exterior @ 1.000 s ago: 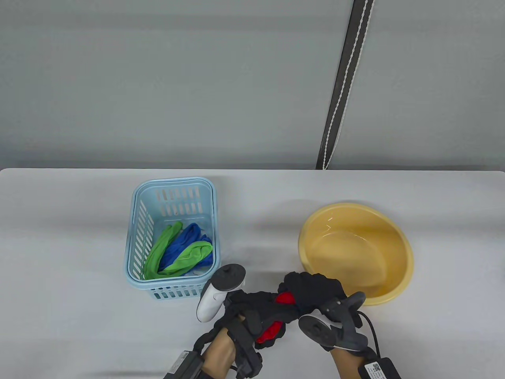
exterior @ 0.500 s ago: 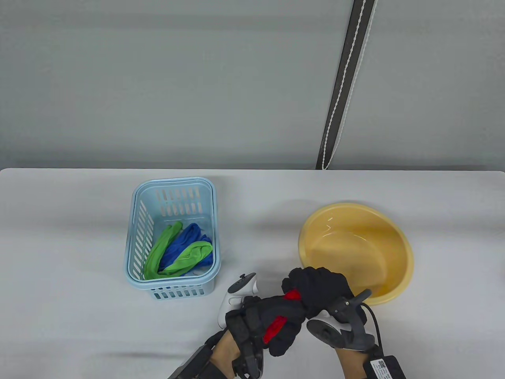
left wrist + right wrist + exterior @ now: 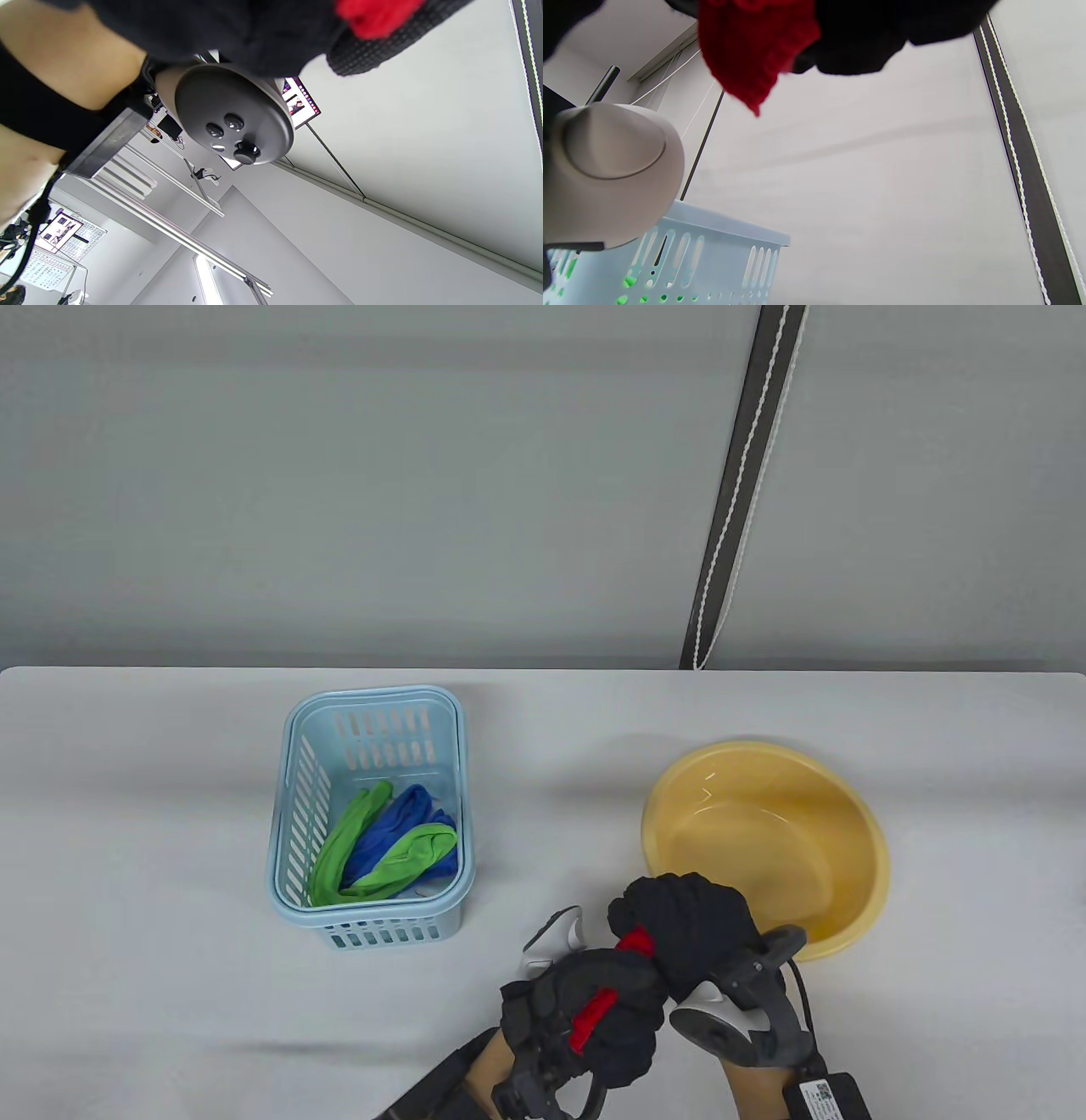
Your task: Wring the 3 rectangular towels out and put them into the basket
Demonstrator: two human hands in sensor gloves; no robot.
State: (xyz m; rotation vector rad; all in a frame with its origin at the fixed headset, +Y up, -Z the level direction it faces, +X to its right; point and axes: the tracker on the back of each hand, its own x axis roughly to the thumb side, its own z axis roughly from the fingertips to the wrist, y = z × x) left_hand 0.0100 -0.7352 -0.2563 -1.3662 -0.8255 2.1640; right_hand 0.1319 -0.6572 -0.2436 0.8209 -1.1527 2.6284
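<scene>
Two gloved hands meet at the near edge of the white bench, between a light blue slotted basket on the left and a yellow wash basin on the right. The left hand and the right hand both have their fingers curled tight round a red towel, which shows only as small red patches between the black gloves.

Over the last second the hands have drawn closer together and the left wrist has rolled, so the white tracker on its back has swung mostly out of sight. The red patches have shrunk to a thin rope. That reads as a wringing twist well under way.

A green towel and a blue towel already lie twisted in the basket, so this looks like the last of the three. The hands sit just short of the basin's near rim, so any drips may land on the bench. What seems left is to finish the twist and carry the towel left into the basket.
</scene>
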